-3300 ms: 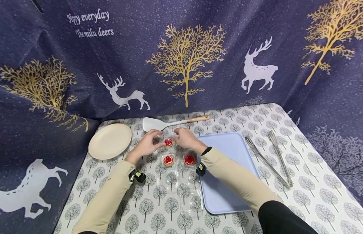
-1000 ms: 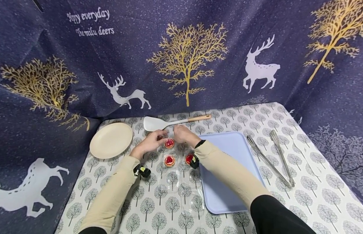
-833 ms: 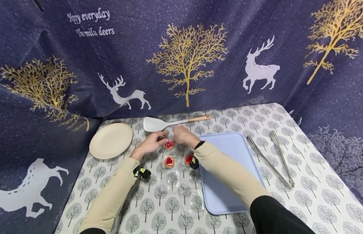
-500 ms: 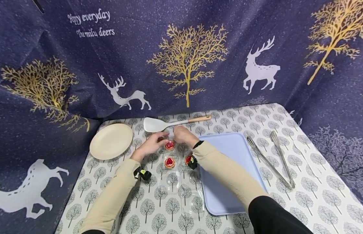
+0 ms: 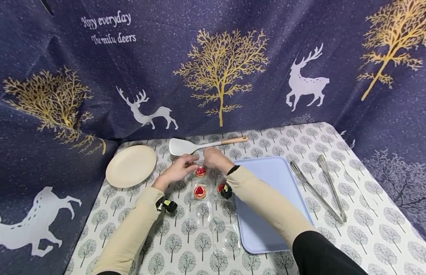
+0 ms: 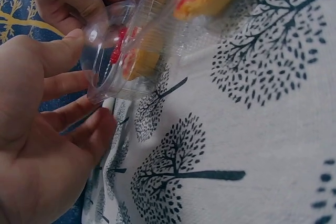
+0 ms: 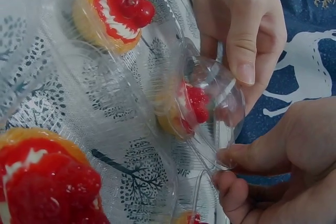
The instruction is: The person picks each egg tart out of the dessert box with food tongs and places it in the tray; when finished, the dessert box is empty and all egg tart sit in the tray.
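Two bare hands work at the far edge of a clear plastic box holding red-topped tarts. The left hand pinches that edge between thumb and fingers; the right hand pinches it just to the other side, its fingertips hidden from above. High behind the box and to its left, white writing on a navy curtain reads "Hppy everyday" and, below, "The milu deers". The box sits on a white tablecloth printed with grey trees; the curtain beyond it carries gold trees and pale deer. Left of the box is a cream plate; behind it, a white spatula with a wooden handle. Right of it lie a pale blue tray and, farther right, metal tongs.
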Available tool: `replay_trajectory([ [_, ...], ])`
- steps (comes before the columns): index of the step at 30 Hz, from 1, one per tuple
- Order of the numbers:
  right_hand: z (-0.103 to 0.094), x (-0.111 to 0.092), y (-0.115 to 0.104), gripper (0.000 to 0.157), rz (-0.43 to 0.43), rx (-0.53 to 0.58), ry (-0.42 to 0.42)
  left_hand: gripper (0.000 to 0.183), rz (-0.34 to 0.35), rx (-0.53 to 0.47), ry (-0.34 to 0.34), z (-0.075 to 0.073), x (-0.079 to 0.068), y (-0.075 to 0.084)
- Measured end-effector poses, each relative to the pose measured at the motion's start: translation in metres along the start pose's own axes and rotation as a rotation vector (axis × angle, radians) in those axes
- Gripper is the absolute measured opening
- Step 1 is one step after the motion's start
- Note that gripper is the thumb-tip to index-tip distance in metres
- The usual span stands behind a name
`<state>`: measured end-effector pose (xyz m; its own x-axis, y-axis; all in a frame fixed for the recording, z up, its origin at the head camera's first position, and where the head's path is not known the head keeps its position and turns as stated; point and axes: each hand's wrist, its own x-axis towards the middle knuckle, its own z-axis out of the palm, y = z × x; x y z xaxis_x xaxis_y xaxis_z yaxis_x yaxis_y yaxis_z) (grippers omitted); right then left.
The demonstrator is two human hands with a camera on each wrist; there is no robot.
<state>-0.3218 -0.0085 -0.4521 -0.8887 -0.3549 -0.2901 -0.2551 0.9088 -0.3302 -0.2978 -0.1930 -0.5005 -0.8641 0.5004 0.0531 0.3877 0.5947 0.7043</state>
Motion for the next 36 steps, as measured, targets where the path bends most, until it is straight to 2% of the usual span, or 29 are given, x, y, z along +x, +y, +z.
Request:
replay_trajectory([
  [9, 0.005, -0.003, 0.002, 0.009, 0.006, 0.025, 0.07, 0.046, -0.038, 0.025, 0.028, 0.001, -0.002, 0.005],
  [16, 0.002, -0.004, 0.005, 0.003, 0.051, 0.139, 0.046, 0.047, -0.032, 0.048, 0.055, -0.001, -0.003, 0.01],
  [24, -0.003, -0.012, 0.01, 0.031, -0.023, 0.16, 0.11, 0.046, -0.036, 0.026, 0.098, -0.002, -0.005, 0.015],
  [32, -0.011, -0.021, 0.01, 0.045, -0.015, 0.235, 0.054, 0.045, -0.025, -0.008, 0.149, -0.003, -0.008, 0.024],
  [36, -0.012, -0.027, 0.011, 0.047, -0.031, 0.237, 0.068, 0.045, -0.025, -0.007, 0.169, -0.002, -0.009, 0.026],
])
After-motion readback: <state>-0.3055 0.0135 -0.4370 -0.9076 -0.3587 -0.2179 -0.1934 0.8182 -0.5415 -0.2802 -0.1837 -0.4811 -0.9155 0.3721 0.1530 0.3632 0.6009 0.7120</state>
